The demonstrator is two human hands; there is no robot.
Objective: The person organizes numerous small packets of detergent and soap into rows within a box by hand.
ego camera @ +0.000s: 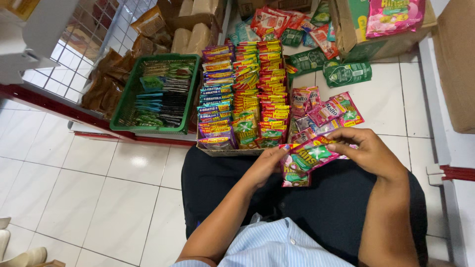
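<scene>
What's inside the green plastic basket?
The green plastic basket holds rows of small flat sachets, blue, black and green. Whatever lies beneath those rows is covered.

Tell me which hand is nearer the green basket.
Left. The left hand grips the pink sachet strip low and centre, the side toward the green basket at upper left. The right hand holds the strip's other end, farther right.

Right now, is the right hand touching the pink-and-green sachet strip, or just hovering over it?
Touching. The head view shows the right hand with its fingers pinched on the top edge of the pink-and-green sachet strip, with no gap; the left hand grips its other end.
</scene>
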